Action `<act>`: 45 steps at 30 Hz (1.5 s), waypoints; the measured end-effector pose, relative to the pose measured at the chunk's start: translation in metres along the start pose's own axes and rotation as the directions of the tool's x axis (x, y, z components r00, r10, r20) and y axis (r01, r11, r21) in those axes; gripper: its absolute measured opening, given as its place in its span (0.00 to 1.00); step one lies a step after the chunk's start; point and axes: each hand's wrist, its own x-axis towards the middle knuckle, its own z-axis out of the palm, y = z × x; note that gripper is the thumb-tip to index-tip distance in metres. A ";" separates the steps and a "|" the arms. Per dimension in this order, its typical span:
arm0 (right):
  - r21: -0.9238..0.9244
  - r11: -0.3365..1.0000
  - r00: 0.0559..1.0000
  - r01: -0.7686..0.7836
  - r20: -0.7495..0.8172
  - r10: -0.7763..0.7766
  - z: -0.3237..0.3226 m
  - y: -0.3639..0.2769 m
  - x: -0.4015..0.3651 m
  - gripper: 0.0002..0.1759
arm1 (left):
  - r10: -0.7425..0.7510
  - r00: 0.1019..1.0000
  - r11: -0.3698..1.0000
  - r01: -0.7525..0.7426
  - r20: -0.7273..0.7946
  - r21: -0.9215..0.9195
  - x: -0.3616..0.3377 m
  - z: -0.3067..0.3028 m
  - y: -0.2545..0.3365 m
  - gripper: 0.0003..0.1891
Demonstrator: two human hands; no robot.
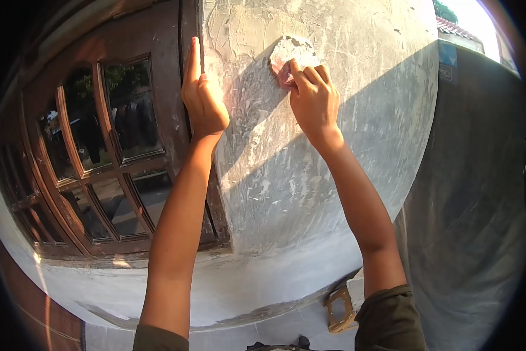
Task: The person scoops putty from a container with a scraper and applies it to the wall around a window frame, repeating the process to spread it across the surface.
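Note:
My right hand [314, 96] grips a flat pinkish putty scraper [284, 74], caked with whitish putty, against the upper part of the wall [286, 193]. Its fingers are bent over the scraper and cover part of it. Fingers stretched upward, my left hand [203, 102] rests at the edge of the brown wooden window frame [188, 64], where it borders the wall. Fresh cream-coloured putty [239, 29] lies in thick ridges above and between the hands. Lower down, the wall is grey with patchy white smears.
Left of the wall is a paned wooden window [119, 111] with reflecting glass. A dark sheet [468, 175] hangs along the right side. A worn yellowish stool-like object [340, 307] stands at the foot of the wall on the grey tiled floor [263, 334].

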 end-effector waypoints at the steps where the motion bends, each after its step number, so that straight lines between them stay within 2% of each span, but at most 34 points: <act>1: 0.028 0.999 1.000 -0.019 0.010 0.018 -0.007 -0.009 -0.013 0.26 | -0.001 1.000 1.000 0.001 -0.002 -0.001 0.001 0.001 -0.004 0.33; 4: 0.220 0.975 0.996 -0.017 0.085 -0.002 -0.033 -0.048 -0.049 0.28 | 0.038 0.999 0.999 -0.038 -0.017 0.023 -0.001 0.002 -0.007 0.33; 5: 0.341 0.940 0.998 -0.028 0.063 0.007 -0.040 -0.057 -0.051 0.28 | -0.016 1.000 1.000 0.016 0.013 0.000 -0.002 0.002 -0.004 0.33; 7: 0.336 0.942 0.996 0.030 -0.088 0.000 -0.044 -0.055 -0.030 0.26 | -0.070 0.997 0.997 0.071 0.045 -0.021 0.000 0.003 0.003 0.33; 9: 0.221 0.974 0.987 0.058 -0.159 -0.023 -0.035 -0.032 0.002 0.24 | 0.054 0.997 0.998 -0.051 -0.055 0.041 0.001 0.005 0.011 0.31; 10: 0.154 0.987 0.986 0.049 -0.168 -0.023 -0.029 -0.021 0.017 0.22 | 0.012 1.000 0.999 -0.012 0.013 0.033 -0.001 0.003 -0.007 0.32; 13: 0.008 0.998 0.986 0.066 -0.152 -0.064 -0.007 0.006 0.042 0.19 | -0.021 1.000 0.999 0.021 -0.001 0.032 0.001 0.002 -0.003 0.32; 14: 0.012 0.998 0.986 0.065 -0.154 -0.063 -0.003 0.009 0.042 0.19 | -0.037 0.999 0.999 0.037 0.013 0.011 0.001 0.001 -0.002 0.32; 16: -0.009 0.995 0.993 0.094 -0.075 -0.095 0.004 0.011 0.037 0.25 | 0.002 1.000 0.998 -0.003 0.003 0.056 0.003 0.001 -0.002 0.32; 18: 0.002 0.997 0.997 0.071 -0.043 -0.071 0.005 0.002 0.017 0.26 | 0.037 0.999 0.995 -0.036 -0.008 0.095 0.002 0.001 -0.002 0.33; 20: 0.033 0.998 0.999 0.053 -0.004 -0.053 -0.003 -0.013 -0.008 0.28 | -0.055 0.998 0.998 0.055 0.007 0.022 0.000 -0.001 -0.002 0.33; 23: 0.217 0.976 0.999 0.015 0.038 -0.024 -0.026 -0.047 -0.043 0.30 | -0.153 0.988 0.987 0.154 0.027 -0.043 -0.002 0.002 0.008 0.33; 25: 0.369 0.929 1.000 0.007 -0.002 -0.007 -0.035 -0.058 -0.046 0.30 | -0.200 0.979 0.977 0.201 0.029 -0.064 0.000 0.003 0.004 0.33; 27: 0.289 0.957 0.996 0.036 -0.088 -0.011 -0.036 -0.050 -0.022 0.28 | -0.016 0.999 1.000 0.016 -0.031 0.004 -0.002 0.002 -0.013 0.32; 29: 0.175 0.980 0.983 0.093 -0.175 -0.062 -0.023 -0.028 0.009 0.26 | 0.002 1.000 1.000 -0.001 -0.021 0.020 0.000 0.002 -0.010 0.32; 31: 0.073 0.992 0.984 0.103 -0.154 -0.090 -0.010 -0.007 0.030 0.23 | 0.021 1.000 0.999 -0.020 -0.012 0.038 0.000 0.001 -0.007 0.31; 33: 0.065 0.994 0.988 0.083 -0.138 -0.073 0.000 0.000 0.034 0.23 | -0.055 0.998 0.998 0.055 0.000 -0.017 0.000 0.001 -0.006 0.32; 35: 0.005 0.994 0.991 0.109 -0.075 -0.108 0.008 0.000 0.027 0.25 | -0.047 0.999 0.999 0.047 -0.009 -0.001 0.001 0.000 -0.003 0.32; 37: 0.027 0.995 0.994 0.098 -0.047 -0.097 0.007 -0.006 0.005 0.28 | -0.037 0.999 0.999 0.038 -0.029 0.024 0.000 0.001 0.000 0.32; 39: 0.080 0.993 0.996 0.092 0.003 -0.093 -0.005 -0.022 -0.017 0.22 | -0.059 0.998 0.998 0.059 -0.026 0.003 0.000 0.001 0.000 0.31; 41: 0.205 0.975 0.995 0.081 0.047 -0.093 -0.019 -0.043 -0.038 0.23 | -0.082 0.996 0.996 0.082 -0.018 -0.018 -0.002 0.000 -0.002 0.31; 42: 0.290 0.954 0.995 0.079 0.042 -0.095 -0.024 -0.051 -0.042 0.25 | -0.056 0.998 0.998 0.056 -0.011 0.004 -0.002 -0.001 -0.003 0.31; 43: 0.386 0.919 0.996 0.077 0.015 -0.089 -0.028 -0.053 -0.039 0.32 | -0.027 1.000 0.999 0.028 -0.006 0.027 -0.002 -0.001 -0.004 0.30; 45: 0.330 0.940 0.993 0.084 -0.106 -0.051 -0.029 -0.047 -0.015 0.30 | -0.043 0.999 0.999 0.044 -0.017 0.025 -0.001 0.001 -0.005 0.30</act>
